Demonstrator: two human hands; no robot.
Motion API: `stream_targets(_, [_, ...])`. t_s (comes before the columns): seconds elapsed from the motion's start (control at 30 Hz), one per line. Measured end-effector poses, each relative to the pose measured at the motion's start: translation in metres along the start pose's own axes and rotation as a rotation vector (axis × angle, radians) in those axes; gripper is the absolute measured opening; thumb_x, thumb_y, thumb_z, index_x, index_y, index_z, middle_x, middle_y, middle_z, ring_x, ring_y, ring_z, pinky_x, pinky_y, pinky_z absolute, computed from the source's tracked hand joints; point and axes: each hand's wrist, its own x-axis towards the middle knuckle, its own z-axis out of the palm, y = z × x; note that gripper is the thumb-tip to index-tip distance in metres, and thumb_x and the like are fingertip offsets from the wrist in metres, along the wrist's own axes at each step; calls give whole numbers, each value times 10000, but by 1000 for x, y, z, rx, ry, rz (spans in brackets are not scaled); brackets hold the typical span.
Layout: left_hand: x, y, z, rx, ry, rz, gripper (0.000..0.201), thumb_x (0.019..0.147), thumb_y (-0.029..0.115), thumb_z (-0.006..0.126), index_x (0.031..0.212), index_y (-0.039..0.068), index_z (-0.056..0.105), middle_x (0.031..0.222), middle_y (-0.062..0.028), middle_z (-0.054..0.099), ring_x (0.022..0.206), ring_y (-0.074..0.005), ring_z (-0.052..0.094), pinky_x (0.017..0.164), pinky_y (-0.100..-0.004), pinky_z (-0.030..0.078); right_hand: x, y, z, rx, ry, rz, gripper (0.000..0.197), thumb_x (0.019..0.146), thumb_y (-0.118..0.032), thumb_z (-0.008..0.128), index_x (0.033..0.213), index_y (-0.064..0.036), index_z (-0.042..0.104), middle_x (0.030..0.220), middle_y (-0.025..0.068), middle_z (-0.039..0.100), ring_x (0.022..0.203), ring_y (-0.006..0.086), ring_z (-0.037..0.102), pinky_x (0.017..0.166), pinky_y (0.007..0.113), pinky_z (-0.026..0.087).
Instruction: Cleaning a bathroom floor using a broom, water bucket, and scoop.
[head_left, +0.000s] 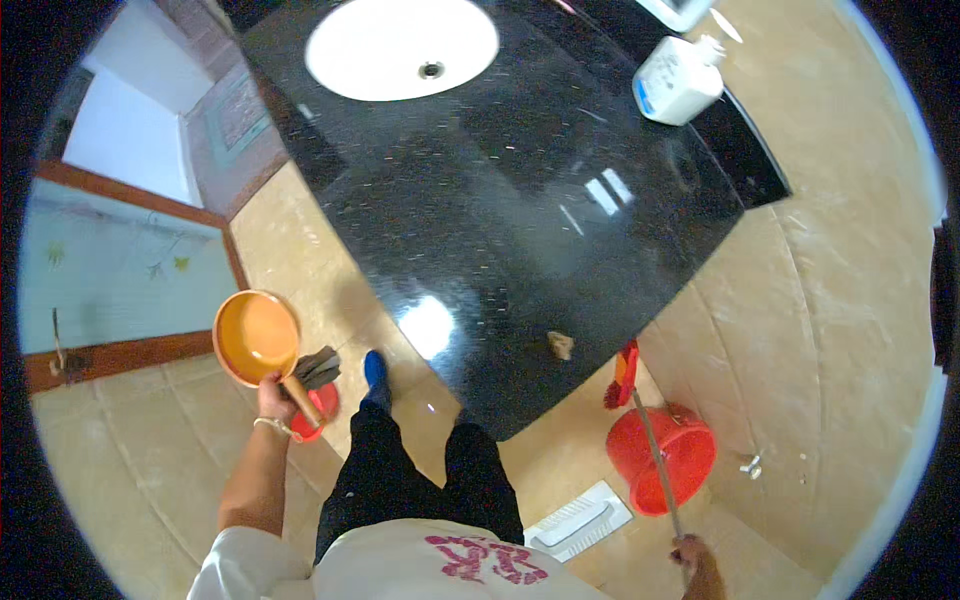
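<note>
At the left, my left hand is closed round the handle of an orange water dipper. The dipper's open bowl faces up and its inside looks bare. A grey cloth-like thing shows beside the handle, above a small red basin; whether my hand touches the cloth I cannot tell. At the lower right, my right hand grips the long thin handle of a red-headed brush. That handle crosses in front of a red bucket, and the brush head is near the counter's corner.
A black, glossy counter with a white oval sink fills the middle. On it stand a white bottle and a small brown lump. A white squat toilet is set in the floor. A glass-panelled door is at left.
</note>
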Motion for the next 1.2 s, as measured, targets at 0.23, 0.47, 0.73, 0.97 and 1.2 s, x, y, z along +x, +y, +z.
stream_targets(0.23, [38,2,-9,-23,58,-67,385,745,233,443,1064,23,484,983,-147,549,927,-315,514,871,-427,394,-34,-15,155,-258,234,-441,282,802,-312,494,930,-63,526,517,97,519,466,250,527,459,410,429])
stream_targets(0.47, [93,52,-34,37,-100,-166,399,759,217,444,1121,49,428,1051,-143,507,954,-312,489,816,-485,402,-100,-144,323,-405,180,-536,358,816,-296,477,1112,-101,422,543,135,529,482,306,541,444,428,427])
stream_targets(0.73, [126,111,-47,26,39,-124,291,725,206,523,987,78,514,879,-75,542,789,-233,522,677,-395,462,-179,-252,456,-760,233,-680,494,840,-292,438,1276,-135,267,631,214,566,515,364,555,461,426,448])
stream_targets(0.97, [142,169,-56,-36,45,-190,338,704,169,562,1025,78,513,961,-58,555,908,-227,515,789,-357,425,-135,-402,508,-845,292,-689,575,861,-296,407,1345,-193,112,548,224,526,496,392,524,442,475,404])
stream_targets(1.2, [184,169,-101,-55,96,-138,336,744,148,531,1061,62,461,992,-72,529,899,-235,509,801,-373,416,-78,-539,533,-616,424,-824,503,870,-292,404,1327,-221,205,560,168,538,457,317,531,453,418,440])
